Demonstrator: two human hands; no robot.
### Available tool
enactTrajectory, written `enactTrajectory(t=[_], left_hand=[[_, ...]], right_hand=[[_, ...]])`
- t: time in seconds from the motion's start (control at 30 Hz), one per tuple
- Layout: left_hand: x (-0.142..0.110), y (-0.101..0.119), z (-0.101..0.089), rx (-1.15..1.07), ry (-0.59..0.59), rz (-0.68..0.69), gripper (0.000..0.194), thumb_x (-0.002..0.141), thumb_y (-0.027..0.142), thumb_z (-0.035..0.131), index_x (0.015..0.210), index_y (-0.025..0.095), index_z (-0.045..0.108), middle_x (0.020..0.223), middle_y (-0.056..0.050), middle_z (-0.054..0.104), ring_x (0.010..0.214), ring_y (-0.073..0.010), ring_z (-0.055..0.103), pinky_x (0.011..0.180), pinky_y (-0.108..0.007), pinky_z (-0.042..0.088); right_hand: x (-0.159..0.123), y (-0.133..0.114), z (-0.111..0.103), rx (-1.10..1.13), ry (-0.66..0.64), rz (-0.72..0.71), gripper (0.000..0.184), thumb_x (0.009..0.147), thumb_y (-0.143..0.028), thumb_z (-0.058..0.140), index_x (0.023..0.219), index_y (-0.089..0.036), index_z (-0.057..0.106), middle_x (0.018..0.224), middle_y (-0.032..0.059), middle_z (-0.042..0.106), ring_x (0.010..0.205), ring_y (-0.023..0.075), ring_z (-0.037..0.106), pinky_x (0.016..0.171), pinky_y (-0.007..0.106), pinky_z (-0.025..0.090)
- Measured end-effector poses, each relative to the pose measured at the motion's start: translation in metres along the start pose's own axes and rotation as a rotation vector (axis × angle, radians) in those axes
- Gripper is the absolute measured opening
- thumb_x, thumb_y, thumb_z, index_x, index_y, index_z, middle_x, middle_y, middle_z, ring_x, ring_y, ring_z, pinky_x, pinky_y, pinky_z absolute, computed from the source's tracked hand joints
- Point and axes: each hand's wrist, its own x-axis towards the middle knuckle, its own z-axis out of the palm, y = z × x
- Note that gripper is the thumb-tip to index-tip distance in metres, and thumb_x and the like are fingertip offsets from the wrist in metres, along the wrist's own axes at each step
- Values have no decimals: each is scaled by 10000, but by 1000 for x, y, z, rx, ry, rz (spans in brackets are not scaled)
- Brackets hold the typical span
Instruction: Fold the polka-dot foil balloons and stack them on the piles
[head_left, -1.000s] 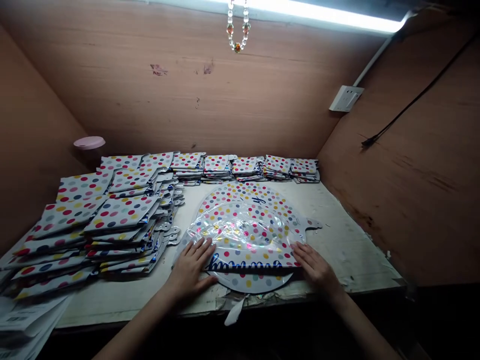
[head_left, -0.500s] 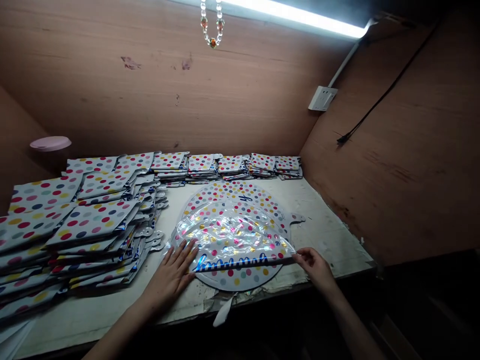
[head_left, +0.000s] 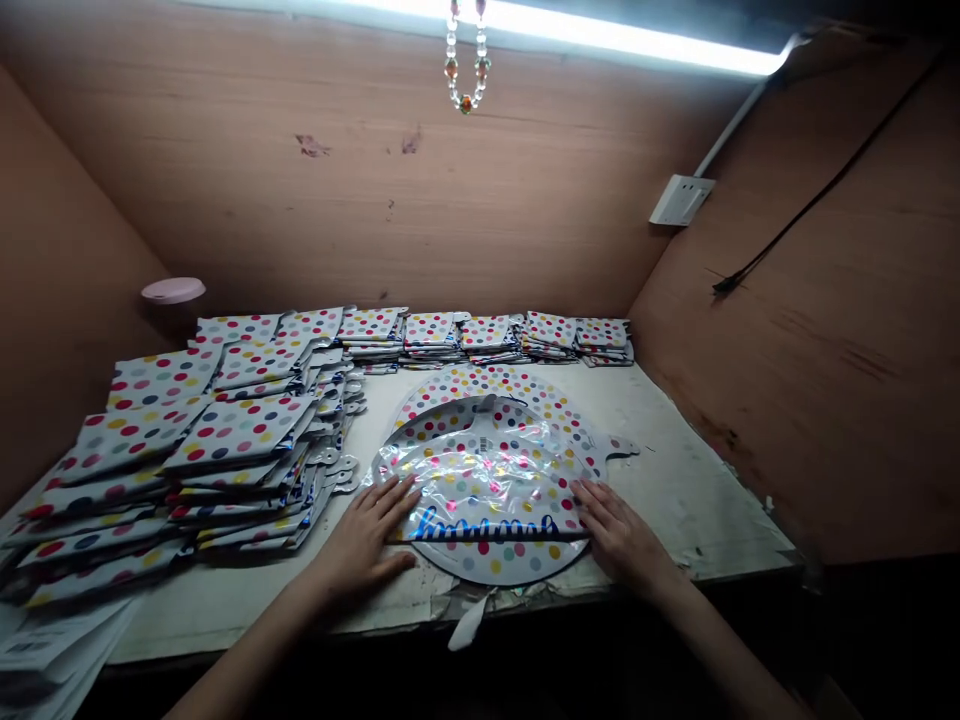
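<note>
A round polka-dot foil balloon (head_left: 487, 560) lies flat on the table, with a glossy, transparent upper part folded over itself (head_left: 487, 480). Blue script lettering (head_left: 484, 526) runs along the fold near me. My left hand (head_left: 367, 537) rests flat with its fingers spread, touching the balloon's left edge. My right hand (head_left: 619, 535) lies flat on the right side of the fold. Neither hand grips anything. A small foil tab (head_left: 622, 448) sticks out to the right of the balloon.
Stacks of flat polka-dot foil balloons (head_left: 240, 430) fill the table's left side and back (head_left: 480, 332). Bare, worn table surface (head_left: 675, 500) lies to the right. A torn strip (head_left: 469, 625) hangs off the front edge. Papers (head_left: 52, 640) lie at lower left. Wooden walls surround the table.
My right hand has gone from pinching the folded edge to lying flat on the balloon. My left hand has moved slightly right, and the fold now sits lower and flatter.
</note>
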Motion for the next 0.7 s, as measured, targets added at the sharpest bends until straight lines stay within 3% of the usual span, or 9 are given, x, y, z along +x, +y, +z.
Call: enactTrajectory(t=[0.1, 0.2, 0.27, 0.3, 0.37, 0.47, 0.53, 0.6, 0.7], left_hand=[[-8, -13, -15, -176, -8, 37, 615, 864, 438, 539, 1429, 274, 358, 1458, -58, 411, 1355, -267, 353, 1122, -476, 274], [-22, -21, -25, -422, 26, 9, 357, 946, 310, 388, 1241, 295, 588, 1253, -36, 622, 1234, -214, 516, 1085, -419, 360], [-27, -19, -28, -561, 20, -31, 386, 929, 408, 447, 1276, 284, 558, 1269, -52, 610, 1237, -233, 515, 1082, -424, 365], [-28, -16, -29, -590, 3, -34, 507, 875, 484, 531, 1333, 270, 502, 1324, -70, 565, 1271, -259, 477, 1098, -445, 338], [-26, -10, -28, -580, -44, -5, 698, 764, 557, 646, 1364, 252, 465, 1381, -98, 505, 1320, -297, 409, 1123, -486, 274], [-20, -5, -27, -589, -18, -40, 403, 815, 514, 590, 1114, 255, 667, 1223, -86, 638, 1279, -285, 465, 1126, -509, 256], [-19, -6, -26, -680, 32, -113, 315, 835, 484, 559, 984, 250, 709, 1133, -72, 686, 1251, -281, 497, 1111, -503, 297], [-20, -10, -24, -764, 29, -172, 320, 816, 468, 578, 999, 238, 704, 1126, -73, 689, 1236, -290, 511, 1080, -489, 352], [-22, -13, -18, -829, -5, -257, 362, 835, 444, 513, 1029, 198, 695, 1065, -95, 703, 1065, -294, 623, 934, -434, 492]], right_hand=[[2, -1, -6, 230, -71, -2, 272, 806, -85, 425, 954, -176, 634, 1355, 122, 528, 1360, 258, 346, 1070, 455, 384], [-7, 6, -24, 672, -189, 198, 201, 878, -220, 421, 904, -202, 619, 1311, 119, 569, 1328, 273, 398, 1037, 454, 410], [-14, 12, -30, 890, -189, 374, 260, 913, -334, 413, 968, -204, 631, 1203, 124, 638, 1221, 289, 520, 996, 459, 437], [-17, 14, -31, 955, -172, 457, 305, 914, -396, 420, 996, -201, 639, 1125, 122, 671, 1128, 291, 586, 953, 450, 467], [-19, 17, -30, 1029, -137, 586, 388, 887, -503, 451, 993, -191, 656, 975, 108, 702, 930, 274, 657, 843, 420, 522], [-19, 18, -31, 1093, -153, 651, 351, 827, -530, 563, 905, -199, 650, 1011, 111, 699, 976, 289, 641, 857, 437, 512], [-21, 15, -33, 1116, -197, 641, 281, 791, -480, 646, 866, -208, 638, 1140, 122, 667, 1146, 318, 562, 951, 484, 453], [-25, 13, -33, 1154, -201, 658, 249, 776, -443, 681, 842, -210, 626, 1167, 116, 656, 1196, 313, 527, 989, 482, 425], [-35, 13, -26, 1260, -105, 767, 244, 801, -441, 657, 864, -215, 589, 980, 67, 693, 971, 246, 641, 860, 387, 508]])
